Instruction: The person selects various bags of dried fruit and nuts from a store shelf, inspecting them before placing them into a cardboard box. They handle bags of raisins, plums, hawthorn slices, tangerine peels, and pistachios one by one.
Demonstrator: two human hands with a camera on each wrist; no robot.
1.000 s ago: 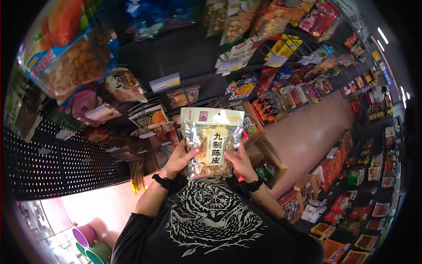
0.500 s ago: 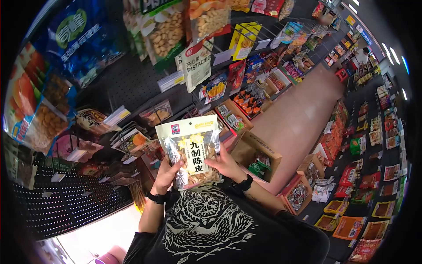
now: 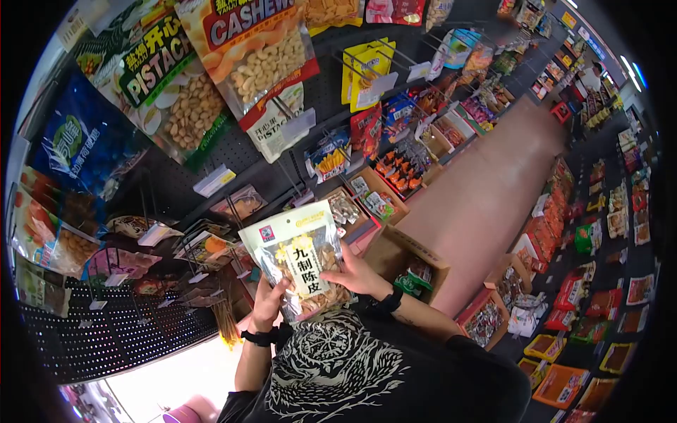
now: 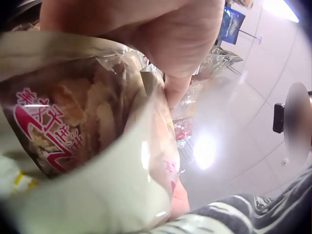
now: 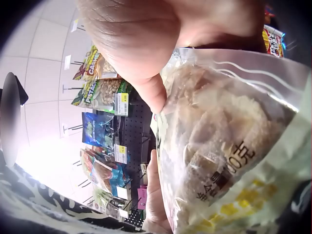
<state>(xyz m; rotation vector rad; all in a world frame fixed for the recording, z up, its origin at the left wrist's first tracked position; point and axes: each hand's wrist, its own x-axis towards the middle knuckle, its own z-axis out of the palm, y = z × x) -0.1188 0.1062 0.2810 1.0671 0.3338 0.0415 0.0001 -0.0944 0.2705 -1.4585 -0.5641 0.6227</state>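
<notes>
A clear-fronted pouch of dried pieces, with a pale top band and black characters on a light label, is held upright before the chest, tilted slightly left. The left hand grips its lower left side, thumb on the front. On the lower right side the right hand holds it the same way, thumb across the front. Up close in the left wrist view, the left hand bends over the edge of the pouch. The right hand pinches the pouch in the right wrist view. The fingers behind it are mostly hidden.
Hanging nut bags and a blue bag fill the rack at the upper left. A cardboard box stands right of the hands. The aisle floor runs toward the upper right, with packaged snacks along its far side.
The view has shifted, bringing the pistachio and cashew bags further into sight at the upper left. The pouch, still in both hands, sits further left and lower in the view and is more tilted.
</notes>
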